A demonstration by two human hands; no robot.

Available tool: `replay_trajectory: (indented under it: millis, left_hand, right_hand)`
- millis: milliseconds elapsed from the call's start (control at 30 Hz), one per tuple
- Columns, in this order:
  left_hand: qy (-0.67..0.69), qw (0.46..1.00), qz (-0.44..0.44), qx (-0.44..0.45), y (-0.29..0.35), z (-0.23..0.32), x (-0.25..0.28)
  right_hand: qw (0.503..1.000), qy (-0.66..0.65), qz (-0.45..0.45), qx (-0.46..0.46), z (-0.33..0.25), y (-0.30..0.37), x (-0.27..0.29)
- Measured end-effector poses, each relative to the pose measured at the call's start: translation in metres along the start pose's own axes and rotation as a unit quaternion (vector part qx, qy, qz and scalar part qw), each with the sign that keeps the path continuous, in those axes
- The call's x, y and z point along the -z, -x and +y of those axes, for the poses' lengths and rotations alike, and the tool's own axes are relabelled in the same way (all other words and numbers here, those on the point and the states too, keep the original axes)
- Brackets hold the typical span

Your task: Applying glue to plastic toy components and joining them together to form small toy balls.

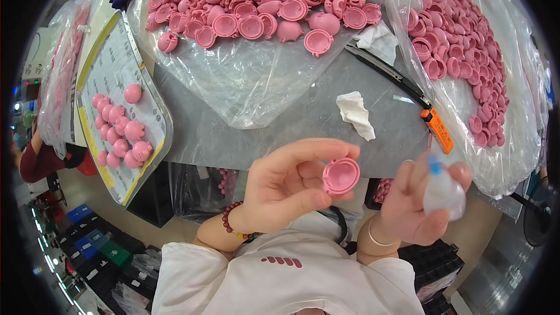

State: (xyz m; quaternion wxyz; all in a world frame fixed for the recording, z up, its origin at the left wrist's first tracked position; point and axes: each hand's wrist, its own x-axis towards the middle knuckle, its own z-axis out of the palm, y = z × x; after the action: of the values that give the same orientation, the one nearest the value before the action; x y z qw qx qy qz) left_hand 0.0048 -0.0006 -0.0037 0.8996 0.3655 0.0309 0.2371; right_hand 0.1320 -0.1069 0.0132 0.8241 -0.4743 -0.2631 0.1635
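My left hand point(286, 184) pinches a pink plastic half-shell point(341, 176) between thumb and fingers, its hollow side facing me. To its right my right hand point(411, 201) is closed round a small translucent squeeze bottle point(444, 197) with a blue tip, a little blurred. Both hands are above the near edge of the grey table point(280, 140), apart from each other. Beyond them, a large heap of pink half-shells point(251, 0) lies on clear plastic sheeting point(251, 90). A second heap of smaller-looking pink pieces point(461, 46) lies at the right on plastic.
At the left, a metal-rimmed tray point(157, 146) carries several joined pink balls point(119, 125). Crumpled white tissue point(356, 115) lies in the middle of the table. A box cutter with an orange end point(436, 130) rests near the right heap. Another person's arm point(36, 151) shows at the far left.
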Motion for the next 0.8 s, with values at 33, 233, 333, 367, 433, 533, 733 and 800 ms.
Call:
replay_trajectory:
  millis: [33, 233, 333, 367, 433, 533, 733, 800]
  left_hand:
    - [-0.004, 1.000, 0.022, -0.007, 0.000, 0.000, -0.002]
    - [-0.079, 0.995, 0.061, -0.010, 0.002, 0.000, -0.002]
    - [-0.091, 0.995, 0.039, -0.017, 0.003, -0.001, 0.001]
    - [-0.091, 0.995, 0.039, -0.016, 0.003, -0.001, 0.001]
    - [-0.100, 0.994, 0.044, -0.006, 0.003, 0.000, 0.000]
    - [-0.087, 0.995, 0.045, -0.003, 0.003, 0.001, -0.002]
    - [-0.112, 0.993, 0.035, 0.000, 0.003, 0.004, -0.003]
    - [-0.112, 0.993, 0.039, -0.001, 0.004, 0.003, -0.003]
  right_hand:
    - [0.992, 0.070, -0.063, 0.079, 0.000, -0.007, -0.001]
    - [0.941, 0.150, -0.228, 0.199, -0.016, -0.012, -0.002]
    - [0.926, 0.198, -0.237, 0.219, -0.015, -0.009, -0.004]
    - [0.921, 0.211, -0.237, 0.225, -0.014, -0.008, -0.005]
    - [0.917, 0.225, -0.237, 0.231, -0.013, -0.007, -0.007]
    - [0.916, 0.228, -0.238, 0.230, -0.013, -0.007, -0.008]
    - [0.923, 0.198, -0.192, 0.267, -0.010, -0.008, -0.009]
    - [0.919, 0.220, -0.206, 0.254, -0.009, -0.009, -0.009]
